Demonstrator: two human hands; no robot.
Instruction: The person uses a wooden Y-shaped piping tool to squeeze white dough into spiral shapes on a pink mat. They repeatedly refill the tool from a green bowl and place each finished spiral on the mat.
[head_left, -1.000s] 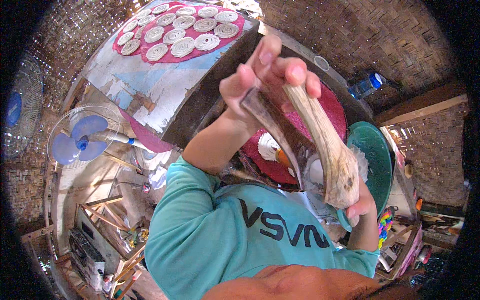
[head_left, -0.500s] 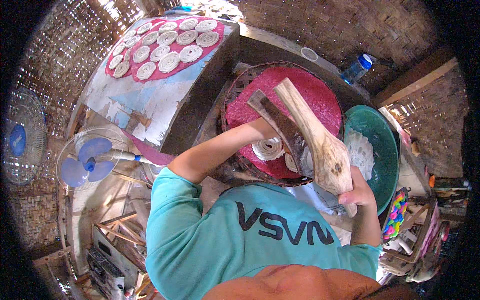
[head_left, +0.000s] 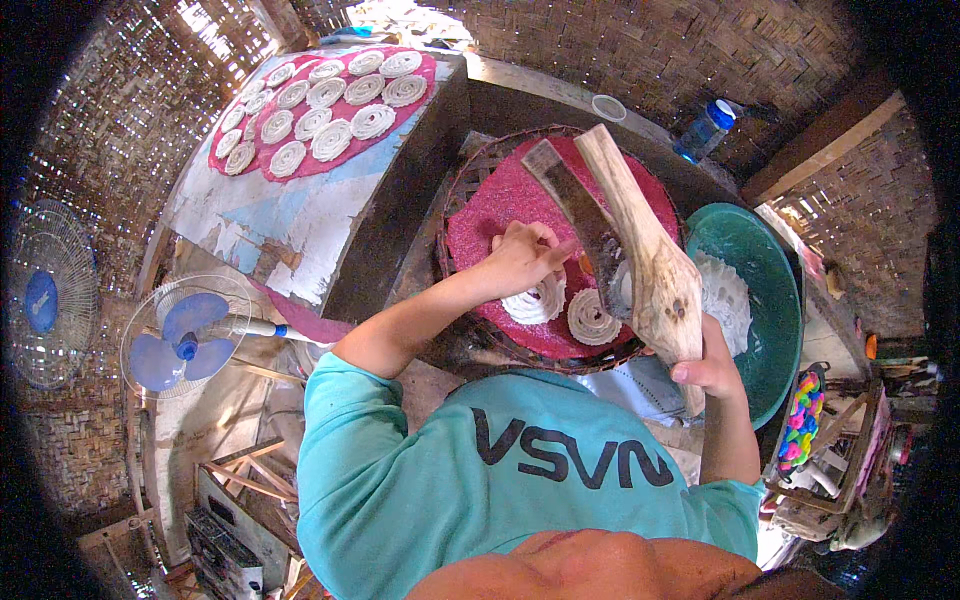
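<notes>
— Where was the left hand (head_left: 525, 255)?

— It lay on the red cloth (head_left: 490, 215) in the woven tray (head_left: 462, 185), its grip pinched on a white coiled spiral (head_left: 535, 300) of dough.

— And the right hand (head_left: 712, 365)?

— Its grip was clamped on the wooden press (head_left: 645, 255), held tilted above a second spiral (head_left: 592, 317), just beside the green basin (head_left: 765, 270).

One head camera looking steeply down from above the person, fisheye bending the edges, sitting close over the teal shirt (head_left: 520, 470), facing forward across the tray (head_left: 480, 215) toward the woven wall (head_left: 640, 50)
</notes>
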